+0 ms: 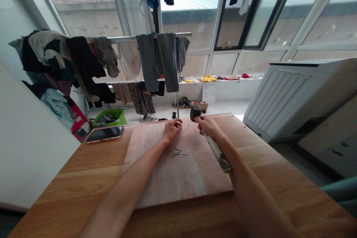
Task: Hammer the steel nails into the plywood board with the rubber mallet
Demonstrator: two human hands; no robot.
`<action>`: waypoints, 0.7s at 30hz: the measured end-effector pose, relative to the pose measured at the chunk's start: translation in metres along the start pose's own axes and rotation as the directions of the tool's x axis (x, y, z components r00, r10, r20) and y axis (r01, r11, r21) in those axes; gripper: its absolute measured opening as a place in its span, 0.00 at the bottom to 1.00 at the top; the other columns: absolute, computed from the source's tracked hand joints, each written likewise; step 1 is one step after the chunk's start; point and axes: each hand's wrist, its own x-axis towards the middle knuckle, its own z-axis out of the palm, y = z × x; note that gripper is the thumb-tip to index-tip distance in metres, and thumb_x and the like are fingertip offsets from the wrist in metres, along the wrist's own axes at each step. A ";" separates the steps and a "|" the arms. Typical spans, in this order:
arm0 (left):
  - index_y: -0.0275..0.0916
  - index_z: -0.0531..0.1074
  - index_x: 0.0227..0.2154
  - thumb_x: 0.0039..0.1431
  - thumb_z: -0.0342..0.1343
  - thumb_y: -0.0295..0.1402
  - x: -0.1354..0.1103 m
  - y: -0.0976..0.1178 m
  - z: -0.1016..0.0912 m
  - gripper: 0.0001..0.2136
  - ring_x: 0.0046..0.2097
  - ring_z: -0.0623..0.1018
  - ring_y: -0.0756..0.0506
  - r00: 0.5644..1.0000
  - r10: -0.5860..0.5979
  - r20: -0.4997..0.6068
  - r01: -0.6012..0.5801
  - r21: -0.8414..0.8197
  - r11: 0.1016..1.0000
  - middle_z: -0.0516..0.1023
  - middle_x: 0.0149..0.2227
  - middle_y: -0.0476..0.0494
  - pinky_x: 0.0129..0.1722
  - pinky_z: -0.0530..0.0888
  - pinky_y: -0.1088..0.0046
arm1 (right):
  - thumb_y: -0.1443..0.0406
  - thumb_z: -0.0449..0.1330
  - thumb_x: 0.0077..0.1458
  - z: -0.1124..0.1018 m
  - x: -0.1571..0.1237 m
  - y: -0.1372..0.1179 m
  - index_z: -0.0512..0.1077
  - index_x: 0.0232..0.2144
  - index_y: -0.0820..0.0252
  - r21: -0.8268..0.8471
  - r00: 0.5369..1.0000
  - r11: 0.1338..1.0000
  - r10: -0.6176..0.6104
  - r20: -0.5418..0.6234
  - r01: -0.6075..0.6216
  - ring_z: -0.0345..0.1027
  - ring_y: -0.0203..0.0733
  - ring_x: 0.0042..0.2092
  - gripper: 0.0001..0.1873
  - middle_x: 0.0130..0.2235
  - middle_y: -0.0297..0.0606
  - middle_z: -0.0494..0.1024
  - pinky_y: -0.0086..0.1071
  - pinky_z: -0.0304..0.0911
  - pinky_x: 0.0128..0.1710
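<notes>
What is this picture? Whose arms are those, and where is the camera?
There is no machine here. The camera sits on a person's head and looks forward and down, so the two arms are that person's own, seen as they see them. The right hand grips a hammer close to its dark head. The left hand has its fingers pinched together just above a thin board. Whether it holds a nail is too small to tell. The board lies on a wooden table. A few loose nails lie on the board between the arms. A phone lies on the table to the left. Behind, clothes hang by big windows.
</notes>
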 end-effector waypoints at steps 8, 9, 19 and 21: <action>0.38 0.77 0.35 0.55 0.60 0.22 0.000 -0.004 0.004 0.07 0.32 0.80 0.50 1.000 -0.009 -0.005 0.009 -0.039 0.999 0.82 0.32 0.48 0.37 0.76 0.76 | 0.67 0.55 0.63 0.003 -0.003 -0.005 0.64 0.25 0.59 0.005 1.000 1.000 -0.020 0.013 0.020 0.62 0.31 0.13 0.13 0.15 0.26 0.66 0.24 0.55 0.15; 0.38 0.77 0.35 0.55 0.60 0.22 0.000 -0.004 0.004 0.07 0.32 0.80 0.50 1.000 -0.008 -0.006 0.008 -0.041 0.999 0.82 0.32 0.48 0.37 0.76 0.77 | 0.67 0.55 0.64 0.004 -0.004 -0.006 0.64 0.25 0.59 0.002 1.000 1.000 -0.024 0.019 0.024 0.62 0.31 0.13 0.13 0.15 0.26 0.66 0.24 0.55 0.15; 0.40 0.76 0.38 0.53 0.59 0.20 0.000 -0.003 0.005 0.11 0.30 0.79 0.52 1.000 -0.002 -0.026 0.000 -0.054 0.999 0.82 0.31 0.50 0.34 0.76 0.78 | 0.67 0.55 0.64 0.022 -0.009 -0.011 0.65 0.25 0.59 0.005 0.995 0.999 -0.049 0.081 0.049 0.62 0.31 0.13 0.13 0.15 0.25 0.66 0.23 0.55 0.15; 0.40 0.75 0.39 0.53 0.60 0.20 0.000 -0.004 0.006 0.12 0.30 0.79 0.52 0.999 -0.005 -0.033 0.003 -0.054 0.999 0.82 0.31 0.51 0.33 0.75 0.78 | 0.67 0.55 0.64 0.026 -0.011 -0.013 0.65 0.26 0.60 0.000 0.995 0.998 -0.060 0.085 0.060 0.62 0.31 0.13 0.13 0.15 0.25 0.67 0.23 0.55 0.15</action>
